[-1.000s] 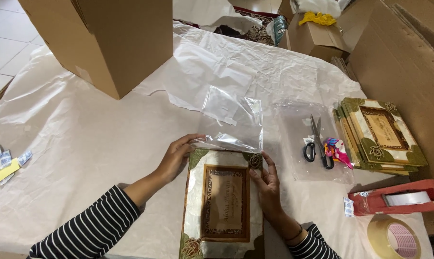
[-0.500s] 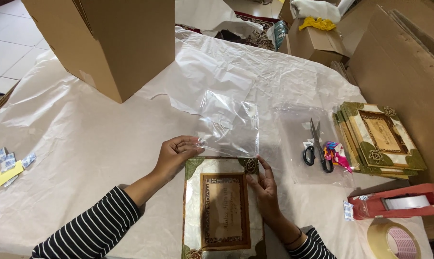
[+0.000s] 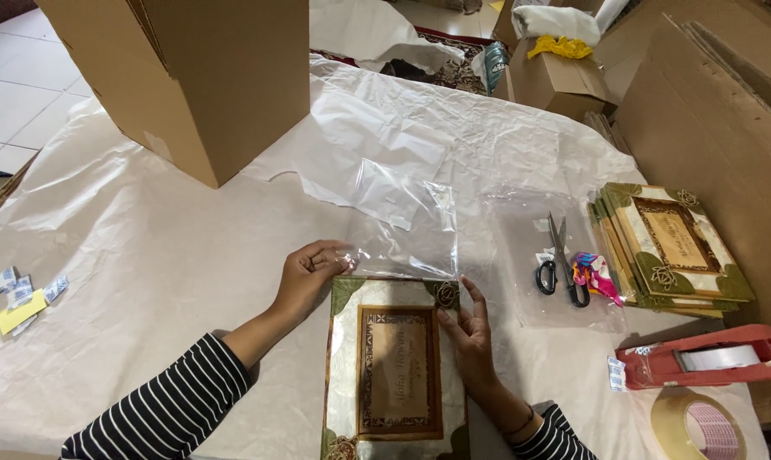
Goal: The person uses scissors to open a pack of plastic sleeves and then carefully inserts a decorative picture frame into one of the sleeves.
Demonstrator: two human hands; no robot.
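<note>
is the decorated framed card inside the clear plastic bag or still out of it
Mostly out: the decorated framed card lies bare on the paper, and the clear plastic bag sits at its top edge only, held by the left hand.

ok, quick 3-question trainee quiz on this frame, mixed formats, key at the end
1. True or false: the scissors lie on a clear plastic sheet, right of the person's hands.
2. Which hand pinches the edge of the clear bag? A) left hand B) right hand C) neither
3. Fill in: the right hand rests on the right edge of the decorated ____.

Key
1. true
2. A
3. frame; more of the same lie in a stack of frames near the red tape dispenser.
</note>
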